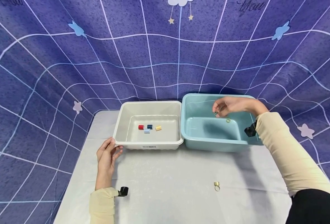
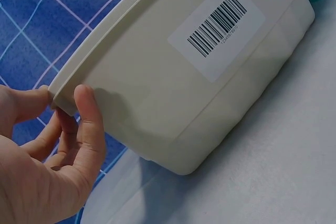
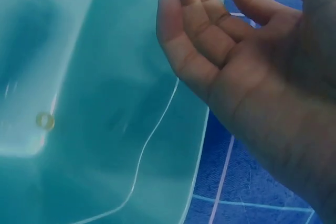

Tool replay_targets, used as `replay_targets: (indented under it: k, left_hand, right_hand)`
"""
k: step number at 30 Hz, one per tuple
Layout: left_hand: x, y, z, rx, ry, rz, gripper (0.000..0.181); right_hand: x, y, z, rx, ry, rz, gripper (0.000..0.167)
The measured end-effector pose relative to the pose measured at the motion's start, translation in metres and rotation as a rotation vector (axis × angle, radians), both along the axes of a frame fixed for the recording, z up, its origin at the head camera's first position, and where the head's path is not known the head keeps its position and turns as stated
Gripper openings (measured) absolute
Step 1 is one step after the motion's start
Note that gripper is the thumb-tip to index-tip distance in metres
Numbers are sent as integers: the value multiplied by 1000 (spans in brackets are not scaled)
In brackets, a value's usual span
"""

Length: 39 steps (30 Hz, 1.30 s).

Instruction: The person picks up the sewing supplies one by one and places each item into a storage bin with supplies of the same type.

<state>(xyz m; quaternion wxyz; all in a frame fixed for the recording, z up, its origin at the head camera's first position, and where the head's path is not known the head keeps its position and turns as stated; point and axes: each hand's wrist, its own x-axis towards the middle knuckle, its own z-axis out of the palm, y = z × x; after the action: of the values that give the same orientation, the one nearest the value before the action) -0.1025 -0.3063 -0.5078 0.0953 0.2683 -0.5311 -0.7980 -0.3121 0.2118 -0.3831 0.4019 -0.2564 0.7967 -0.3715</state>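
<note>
My left hand (image 1: 106,160) pinches the front left corner of the white bin (image 1: 149,143); in the left wrist view, the thumb and fingers of that hand (image 2: 63,166) are on its rim. Inside the white bin lie a red spool (image 1: 141,127), a dark blue spool (image 1: 149,126), a light blue spool (image 1: 147,131) and a yellow spool (image 1: 158,128). Over the teal bin (image 1: 218,146), my right hand (image 1: 232,105) pinches a small ring (image 1: 215,113). Another ring (image 1: 228,120) lies in that bin, also visible in the right wrist view as a yellowish ring (image 3: 45,121).
Two gold-coloured rings (image 1: 216,186) lie together on the white tablecloth (image 1: 165,180), in front of the teal bin. Both bins stand side by side at the back, against a blue-purple patterned curtain (image 1: 165,74).
</note>
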Motion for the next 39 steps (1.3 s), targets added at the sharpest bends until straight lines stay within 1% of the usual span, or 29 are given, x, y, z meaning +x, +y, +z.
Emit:
replay_targets:
  k: [4, 9, 11, 14, 18, 22, 27, 33, 37, 39]
  left_hand:
    - [-1, 0, 0, -4, -2, -9, 35]
    - [-2, -1, 2, -4, 1, 0, 34]
    - [-2, 0, 2, -9, -2, 0, 34]
    - [-2, 0, 3, -13, 1, -11, 38]
    - [-2, 1, 1, -13, 8, -19, 46]
    - [-2, 0, -1, -9, 8, -14, 46]
    - [-2, -1, -2, -20, 1, -12, 44]
    - [-1, -2, -1, -25, -2, -14, 41]
    - [0, -1, -2, -21, -8, -13, 37]
    - [0, -1, -2, -18, -8, -12, 37]
  right_hand:
    - [-6, -1, -8, 88, 15, 13, 25]
    - [-11, -5, -17, 174, 115, 62, 27]
    - [-12, -6, -20, 201, 146, 84, 27]
    - [-16, -9, -25, 238, 178, 113, 24]
    - [-21, -10, -33, 262, 245, 174, 21]
    - [-24, -10, -42, 267, 341, 235, 18]
    - [-26, -11, -54, 266, 470, 282, 15]
    - [-28, -14, -69, 256, 588, 312, 12]
    - [-30, -12, -81, 279, 654, 327, 8]
    - [-31, -11, -87, 302, 682, 333, 9]
